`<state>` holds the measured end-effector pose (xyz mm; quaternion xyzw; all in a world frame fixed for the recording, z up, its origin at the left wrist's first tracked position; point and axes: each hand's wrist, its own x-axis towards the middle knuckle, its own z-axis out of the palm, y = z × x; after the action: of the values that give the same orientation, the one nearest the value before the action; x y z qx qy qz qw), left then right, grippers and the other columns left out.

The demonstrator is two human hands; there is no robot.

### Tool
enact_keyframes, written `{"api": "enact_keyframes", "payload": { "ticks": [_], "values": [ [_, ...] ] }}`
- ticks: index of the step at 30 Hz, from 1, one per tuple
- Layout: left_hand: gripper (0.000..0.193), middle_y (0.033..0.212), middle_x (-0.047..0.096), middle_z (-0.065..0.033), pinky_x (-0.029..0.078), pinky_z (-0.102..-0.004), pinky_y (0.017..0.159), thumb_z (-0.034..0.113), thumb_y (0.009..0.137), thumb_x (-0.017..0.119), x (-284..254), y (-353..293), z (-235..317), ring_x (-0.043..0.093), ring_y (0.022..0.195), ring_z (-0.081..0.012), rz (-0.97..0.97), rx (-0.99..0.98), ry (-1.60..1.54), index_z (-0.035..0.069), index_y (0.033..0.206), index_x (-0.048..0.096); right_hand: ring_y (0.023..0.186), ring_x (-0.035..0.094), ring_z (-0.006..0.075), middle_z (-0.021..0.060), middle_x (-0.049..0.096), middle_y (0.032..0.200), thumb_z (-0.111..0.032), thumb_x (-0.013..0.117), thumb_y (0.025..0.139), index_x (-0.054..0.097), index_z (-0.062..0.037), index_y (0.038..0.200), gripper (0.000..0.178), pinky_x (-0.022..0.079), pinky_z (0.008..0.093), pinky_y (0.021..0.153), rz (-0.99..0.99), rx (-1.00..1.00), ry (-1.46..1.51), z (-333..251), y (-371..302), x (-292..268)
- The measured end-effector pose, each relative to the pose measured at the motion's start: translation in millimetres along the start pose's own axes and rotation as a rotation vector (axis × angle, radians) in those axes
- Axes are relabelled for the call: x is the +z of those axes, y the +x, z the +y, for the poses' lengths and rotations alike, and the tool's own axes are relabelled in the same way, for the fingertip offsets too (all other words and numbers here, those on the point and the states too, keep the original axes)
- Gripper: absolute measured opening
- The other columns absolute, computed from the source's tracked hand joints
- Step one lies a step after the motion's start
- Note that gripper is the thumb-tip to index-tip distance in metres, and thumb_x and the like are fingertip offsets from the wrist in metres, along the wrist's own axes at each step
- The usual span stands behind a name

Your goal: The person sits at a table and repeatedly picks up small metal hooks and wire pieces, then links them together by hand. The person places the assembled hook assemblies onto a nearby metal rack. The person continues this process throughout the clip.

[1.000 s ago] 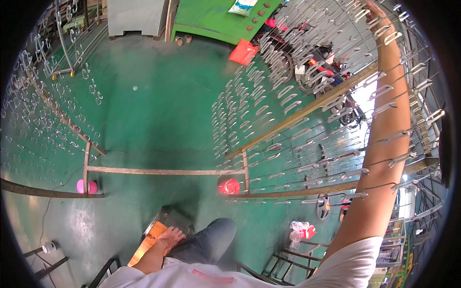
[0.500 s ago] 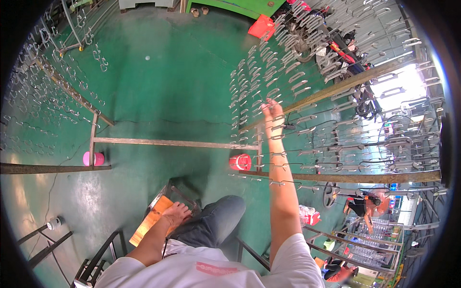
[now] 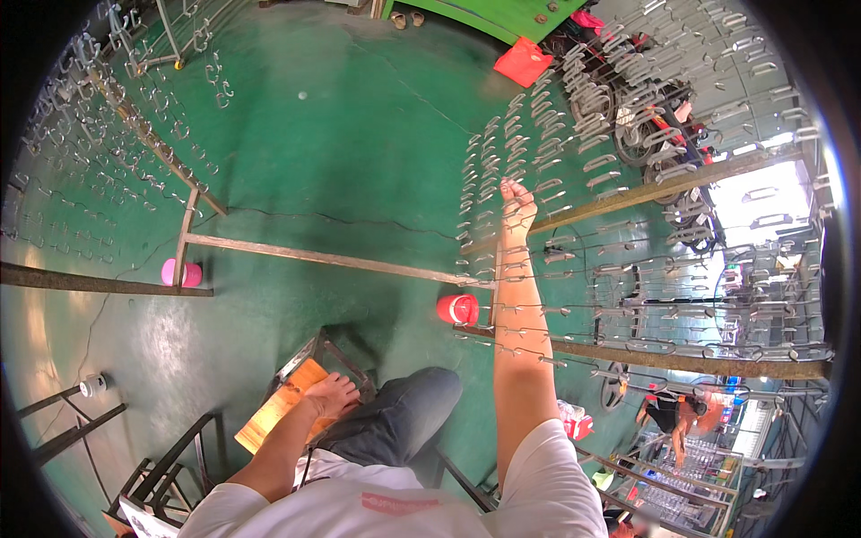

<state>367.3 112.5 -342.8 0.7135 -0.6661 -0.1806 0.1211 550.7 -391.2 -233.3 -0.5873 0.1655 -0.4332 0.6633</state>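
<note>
Since half a second ago, the right hand stays raised at the rack of metal hooks, with almost no shift, and one second ago it was stretched much higher, toward 1 o'clock. Now its fingers are closed around one of the small hooks, near the left edge of the rack, at about 12 o'clock from the person's body. These hooks are thin, silver-grey pieces of bent metal (each one looks like a flat loop), hanging in many close rows on wires between rusty brown bars. They shine a little in the daylight.

Meanwhile, the left hand rests flat and relaxed, fingers spread, on the orange wooden seat of a metal-frame stool, just beside the knee in grey jeans; it grasps nothing.

On the green floor a red bucket stands just left of the right forearm, and a pink cup stands at 9 o'clock, beside another rack post.
</note>
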Motion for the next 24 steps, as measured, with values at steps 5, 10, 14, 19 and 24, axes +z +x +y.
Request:
{"api": "enact_keyframes", "payload": {
  "ticks": [5, 10, 14, 19, 24],
  "values": [
    [0.028, 0.090, 0.058, -0.0030, 0.038, -0.0371, 0.081, 0.042, 0.087, 0.053, -2.9, 0.5, 0.4, 0.054, 0.093, -0.0209, -0.061, -0.005, 0.001, 0.015, 0.090, 0.058, 0.090, 0.062, 0.0244, 0.0063, 0.057, 0.086, 0.014, 0.068, 0.077, 0.047, -0.0048, 0.083, 0.028, 0.054, 0.0404, 0.089, -0.018, -0.182, 0.002, 3.2, -4.1, 0.6],
    [0.030, 0.095, 0.059, -0.0036, 0.038, -0.0373, 0.084, 0.042, 0.089, 0.051, -8.1, 1.3, 0.5, 0.054, 0.096, -0.0213, -0.113, 0.001, -0.009, 0.014, 0.093, 0.058, 0.092, 0.060, 0.0288, 0.0089, 0.055, 0.087, 0.017, 0.059, 0.080, 0.046, -0.0018, 0.084, 0.023, 0.055, 0.0452, 0.090, 0.031, -0.109, -0.080, 1.0, -5.3, -13.3],
    [0.030, 0.097, 0.060, -0.0036, 0.039, -0.0372, 0.085, 0.042, 0.089, 0.050, -6.7, 1.1, 1.1, 0.055, 0.098, -0.0216, -0.116, -0.001, -0.013, 0.014, 0.095, 0.059, 0.092, 0.060, 0.0311, 0.0119, 0.055, 0.086, 0.015, 0.051, 0.083, 0.049, 0.0000, 0.082, 0.015, 0.056, 0.0436, 0.087, 0.132, -0.094, -0.072, -2.2, -10.7, -18.6],
    [0.030, 0.097, 0.060, -0.0037, 0.039, -0.0371, 0.085, 0.042, 0.089, 0.050, -1.6, 0.8, 0.0, 0.055, 0.097, -0.0218, -0.093, 0.010, 0.021, 0.014, 0.095, 0.059, 0.088, 0.060, 0.0264, 0.0134, 0.057, 0.083, 0.011, 0.059, 0.082, 0.048, 0.0006, 0.084, 0.015, 0.056, 0.0375, 0.083, 0.147, -0.116, 0.228, -22.8, -20.4, -11.7],
    [0.028, 0.093, 0.059, -0.0038, 0.039, -0.0369, 0.084, 0.040, 0.090, 0.050, -0.9, -0.5, 0.6, 0.055, 0.095, -0.0216, -0.055, 0.029, 0.046, 0.015, 0.095, 0.059, 0.085, 0.059, 0.0184, 0.0085, 0.059, 0.083, -0.002, 0.073, 0.081, 0.055, -0.0014, 0.082, 0.018, 0.051, 0.0308, 0.081, 0.220, -0.179, -0.305, -70.7, -45.4, -17.5]
  ]
}}
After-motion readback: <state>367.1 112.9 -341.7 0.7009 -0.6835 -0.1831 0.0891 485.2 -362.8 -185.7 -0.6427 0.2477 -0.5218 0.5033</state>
